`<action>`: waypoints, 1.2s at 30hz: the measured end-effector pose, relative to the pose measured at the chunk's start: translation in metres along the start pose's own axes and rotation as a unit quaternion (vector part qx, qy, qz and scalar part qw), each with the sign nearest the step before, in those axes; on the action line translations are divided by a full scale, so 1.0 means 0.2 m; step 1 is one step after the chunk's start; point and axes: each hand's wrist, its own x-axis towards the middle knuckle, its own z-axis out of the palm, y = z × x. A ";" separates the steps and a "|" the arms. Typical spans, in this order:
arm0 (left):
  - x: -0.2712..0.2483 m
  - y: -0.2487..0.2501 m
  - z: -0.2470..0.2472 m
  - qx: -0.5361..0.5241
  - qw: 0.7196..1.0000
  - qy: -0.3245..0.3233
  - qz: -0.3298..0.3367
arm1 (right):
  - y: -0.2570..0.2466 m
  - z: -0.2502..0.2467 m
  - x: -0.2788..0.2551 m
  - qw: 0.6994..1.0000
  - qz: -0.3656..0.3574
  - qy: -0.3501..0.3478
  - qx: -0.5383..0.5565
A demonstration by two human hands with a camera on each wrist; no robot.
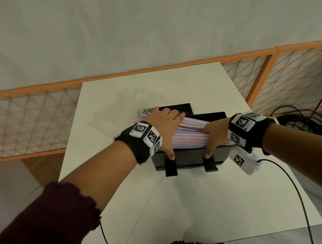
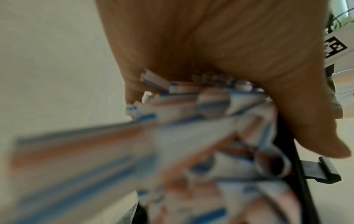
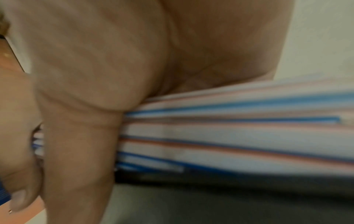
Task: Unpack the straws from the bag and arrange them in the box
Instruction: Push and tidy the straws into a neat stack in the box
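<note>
A thick bundle of straws (image 1: 189, 135), white with pink and blue stripes, lies lengthwise in the black box (image 1: 188, 159) at the middle of the white table (image 1: 125, 206). My left hand (image 1: 169, 131) grips the bundle's left end, fingers curled over the top and thumb down the box's front wall. My right hand (image 1: 212, 134) grips the right end the same way. Up close in the left wrist view are the straws' open ends (image 2: 191, 121) under my palm. In the right wrist view the striped straws (image 3: 239, 136) run out past my thumb (image 3: 80, 151). A bit of clear bag (image 1: 143, 111) shows behind my left hand.
Two black clasps (image 1: 170, 170) stick out from the box's front, and a raised black part (image 1: 176, 109) stands behind it. A wooden lattice screen (image 1: 25, 121) runs behind the table. Black cables (image 1: 300, 120) lie on the floor at the right.
</note>
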 end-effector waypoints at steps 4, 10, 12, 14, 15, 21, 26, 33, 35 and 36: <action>0.01 0.00 -0.01 -0.025 1.000 0.004 -0.001 | 0.04 -0.06 -0.04 0.999 -0.027 0.022 0.008; 0.03 0.02 -0.04 -0.075 0.997 0.000 -0.001 | 0.15 -0.13 -0.08 0.999 -0.028 0.018 -0.006; 0.03 0.01 -0.03 -0.092 0.996 -0.003 0.001 | 0.18 -0.14 -0.09 0.998 -0.015 0.035 -0.043; 0.03 -0.01 -0.02 -0.106 0.994 -0.002 0.004 | 0.20 -0.13 -0.10 0.997 -0.006 0.044 -0.070; 0.03 -0.01 -0.02 -0.108 0.994 0.000 0.007 | 0.21 -0.13 -0.10 0.996 -0.003 0.047 -0.077; 0.03 -0.01 0.02 -0.104 0.994 0.026 0.015 | 0.20 -0.10 -0.08 0.986 -0.008 0.061 -0.154; 0.02 0.01 -0.01 -0.111 0.994 0.012 0.014 | 0.10 -0.08 -0.08 0.977 -0.028 0.112 -0.179; 0.01 0.08 0.01 -0.030 0.999 0.023 0.007 | 0.01 0.02 0.00 0.979 -0.036 0.124 -0.160; 0.01 0.09 0.04 -0.026 0.999 0.036 0.000 | 0.02 0.02 0.00 0.980 -0.048 0.128 -0.142; 0.01 0.08 0.06 -0.028 0.999 0.037 0.000 | 0.03 0.02 -0.01 0.981 -0.052 0.132 -0.130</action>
